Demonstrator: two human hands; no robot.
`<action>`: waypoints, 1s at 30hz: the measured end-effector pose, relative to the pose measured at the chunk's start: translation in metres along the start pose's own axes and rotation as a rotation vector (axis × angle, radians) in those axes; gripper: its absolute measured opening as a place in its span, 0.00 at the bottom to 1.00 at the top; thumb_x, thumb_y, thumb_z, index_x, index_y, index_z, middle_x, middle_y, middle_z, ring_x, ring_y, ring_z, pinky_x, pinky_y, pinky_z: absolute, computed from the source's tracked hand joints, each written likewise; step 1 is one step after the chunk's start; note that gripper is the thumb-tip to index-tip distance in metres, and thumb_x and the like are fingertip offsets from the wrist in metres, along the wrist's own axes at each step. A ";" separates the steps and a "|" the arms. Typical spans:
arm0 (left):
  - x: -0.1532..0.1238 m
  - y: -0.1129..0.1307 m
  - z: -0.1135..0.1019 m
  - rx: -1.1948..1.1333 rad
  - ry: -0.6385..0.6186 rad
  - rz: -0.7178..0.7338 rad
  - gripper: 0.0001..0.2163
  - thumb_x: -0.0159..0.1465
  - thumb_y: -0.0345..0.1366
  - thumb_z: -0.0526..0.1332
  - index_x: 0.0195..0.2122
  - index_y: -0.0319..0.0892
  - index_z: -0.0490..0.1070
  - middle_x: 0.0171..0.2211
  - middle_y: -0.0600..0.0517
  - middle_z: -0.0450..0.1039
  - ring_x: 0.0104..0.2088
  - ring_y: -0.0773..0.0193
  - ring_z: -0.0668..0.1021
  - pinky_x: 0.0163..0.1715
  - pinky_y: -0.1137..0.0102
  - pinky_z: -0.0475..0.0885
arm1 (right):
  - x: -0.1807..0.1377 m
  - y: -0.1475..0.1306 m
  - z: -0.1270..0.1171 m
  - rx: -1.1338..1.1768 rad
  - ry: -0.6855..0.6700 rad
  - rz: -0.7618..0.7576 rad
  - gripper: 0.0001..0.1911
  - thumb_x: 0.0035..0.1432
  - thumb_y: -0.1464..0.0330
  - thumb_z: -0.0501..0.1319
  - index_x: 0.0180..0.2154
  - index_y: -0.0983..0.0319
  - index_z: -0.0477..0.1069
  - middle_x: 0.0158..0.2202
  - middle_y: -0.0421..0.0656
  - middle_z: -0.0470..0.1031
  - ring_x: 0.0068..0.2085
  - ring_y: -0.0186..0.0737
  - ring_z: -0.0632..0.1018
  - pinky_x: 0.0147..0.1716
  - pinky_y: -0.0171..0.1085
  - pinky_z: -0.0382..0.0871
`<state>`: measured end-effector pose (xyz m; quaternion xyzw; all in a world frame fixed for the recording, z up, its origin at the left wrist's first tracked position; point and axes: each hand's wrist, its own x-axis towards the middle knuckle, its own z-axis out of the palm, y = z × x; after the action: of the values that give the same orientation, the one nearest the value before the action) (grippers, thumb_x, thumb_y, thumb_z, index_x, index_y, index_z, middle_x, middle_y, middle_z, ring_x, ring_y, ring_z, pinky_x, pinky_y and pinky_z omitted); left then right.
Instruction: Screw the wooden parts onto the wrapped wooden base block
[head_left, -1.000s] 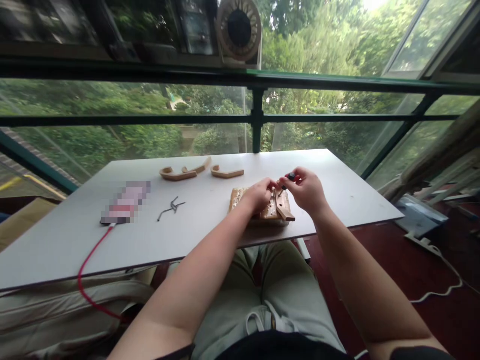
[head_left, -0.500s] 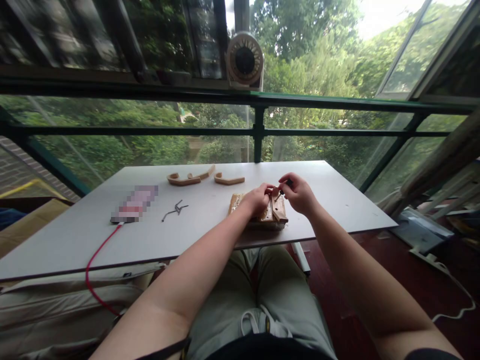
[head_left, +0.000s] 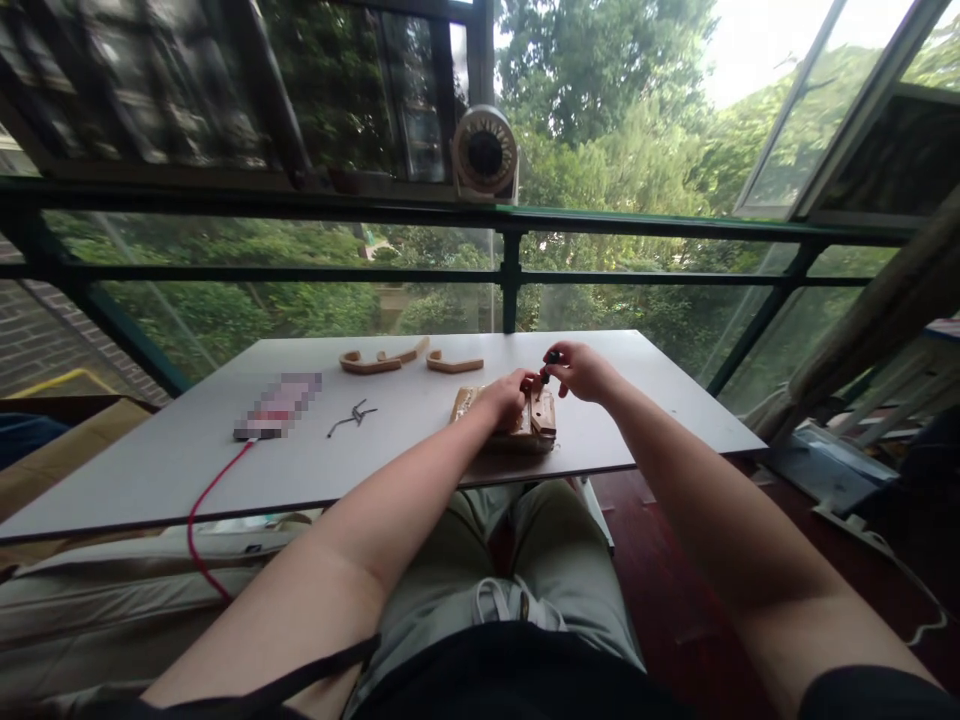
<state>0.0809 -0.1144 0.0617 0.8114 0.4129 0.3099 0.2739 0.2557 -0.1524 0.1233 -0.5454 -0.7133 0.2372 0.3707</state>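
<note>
A small black-handled screwdriver (head_left: 553, 358) is pinched in the fingers of my right hand (head_left: 586, 372), tilted, its tip end pointing down at a flat wooden piece (head_left: 543, 414). Dark holes show in that piece, which lies on a brownish block wrapped in clear film (head_left: 526, 443) near the table's front edge. With bent fingers, my left hand (head_left: 507, 400) grips the far end of the wooden piece from the left and covers part of the block. Whether the screwdriver tip touches a screw is too small to tell.
Several curved wooden pieces (head_left: 454, 363) lie toward the back of the white table (head_left: 405, 440). Left of the block are dark hex keys (head_left: 352, 418) and a blurred-out phone (head_left: 281, 405) with a red cable (head_left: 196, 510). A round fan (head_left: 484, 155) stands at the window rail.
My right hand has turned on the screwdriver, so its handle stands higher and further left in view. My left hand keeps its hold. The whole view has shifted slightly.
</note>
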 end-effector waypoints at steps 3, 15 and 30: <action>0.003 -0.007 0.004 -0.113 -0.001 -0.003 0.19 0.58 0.28 0.51 0.51 0.40 0.68 0.45 0.47 0.76 0.42 0.62 0.77 0.46 0.67 0.70 | 0.002 -0.008 0.002 -0.127 0.019 0.028 0.04 0.54 0.69 0.60 0.34 0.61 0.67 0.29 0.42 0.75 0.17 0.30 0.70 0.15 0.30 0.59; 0.013 -0.026 -0.006 -0.498 0.205 -0.076 0.20 0.57 0.23 0.45 0.50 0.34 0.64 0.45 0.41 0.75 0.44 0.65 0.77 0.47 0.68 0.72 | -0.005 -0.011 0.022 -0.416 0.262 -0.012 0.12 0.52 0.59 0.60 0.27 0.59 0.61 0.24 0.40 0.69 0.25 0.35 0.67 0.24 0.34 0.55; -0.001 -0.015 -0.052 0.309 -0.299 0.203 0.10 0.51 0.40 0.63 0.33 0.46 0.80 0.37 0.51 0.78 0.39 0.60 0.77 0.43 0.72 0.68 | -0.004 0.004 0.024 -0.288 0.298 -0.047 0.13 0.52 0.59 0.59 0.28 0.59 0.59 0.23 0.37 0.66 0.24 0.33 0.65 0.25 0.34 0.55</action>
<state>0.0351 -0.0984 0.0851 0.9180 0.3265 0.1453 0.1719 0.2397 -0.1532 0.1039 -0.6051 -0.6896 0.0406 0.3959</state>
